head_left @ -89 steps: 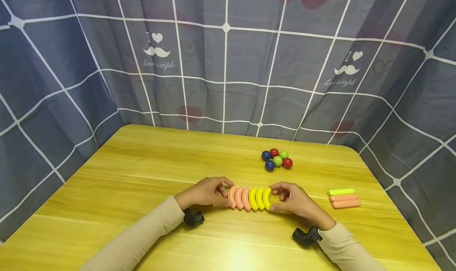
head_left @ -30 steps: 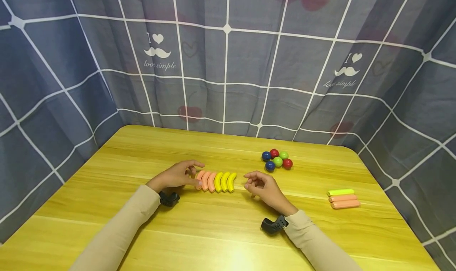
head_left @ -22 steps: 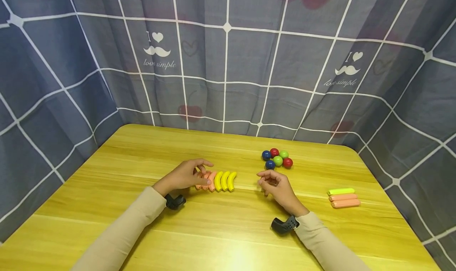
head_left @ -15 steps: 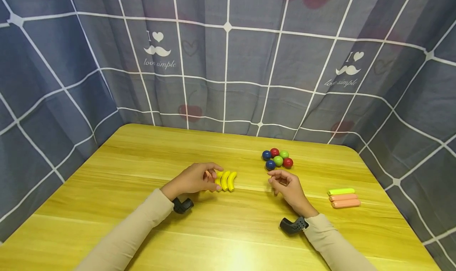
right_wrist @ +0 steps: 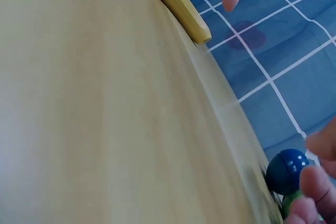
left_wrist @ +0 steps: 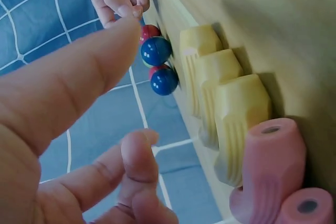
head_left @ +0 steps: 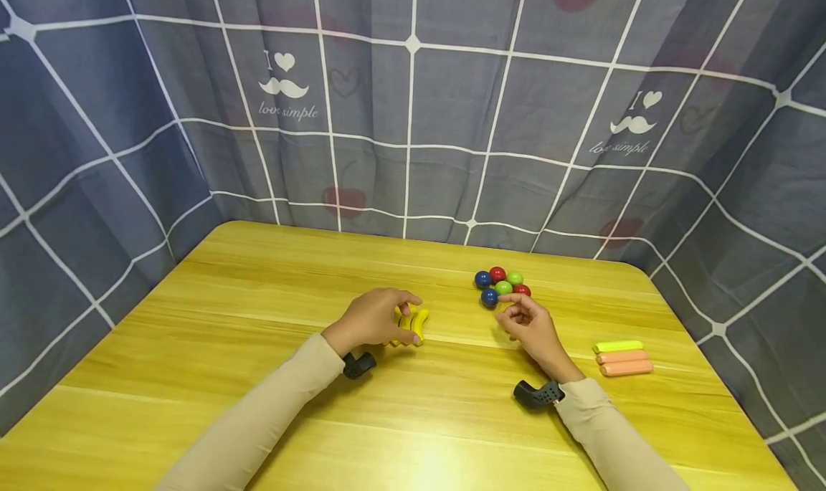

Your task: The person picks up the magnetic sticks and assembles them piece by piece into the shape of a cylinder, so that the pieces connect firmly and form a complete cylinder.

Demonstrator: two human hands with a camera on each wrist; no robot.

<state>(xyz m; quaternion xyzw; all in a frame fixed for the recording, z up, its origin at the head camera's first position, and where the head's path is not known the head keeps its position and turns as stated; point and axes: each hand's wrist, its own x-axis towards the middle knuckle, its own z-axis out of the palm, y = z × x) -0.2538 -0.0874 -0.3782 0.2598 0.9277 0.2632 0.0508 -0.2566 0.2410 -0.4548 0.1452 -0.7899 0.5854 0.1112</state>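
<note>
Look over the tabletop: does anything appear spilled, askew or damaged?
Nothing stands out. The balls sit clustered, the three sticks lie side by side, and the curved yellow pieces line up beside pink pieces, though the left hand hides part of that row in the head view.

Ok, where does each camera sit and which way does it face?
Head: on the head, facing forward and down at the wood-grain table and checked curtain; left hand, right hand and sleeves show.
Left wrist: on that wrist, facing past the left hand toward the yellow toy bananas; right hand at top.
Right wrist: on that wrist, facing across the table; right hand at lower right, left hand at top.
Both wrist views share the yellow toy bananas and a blue ball.
</note>
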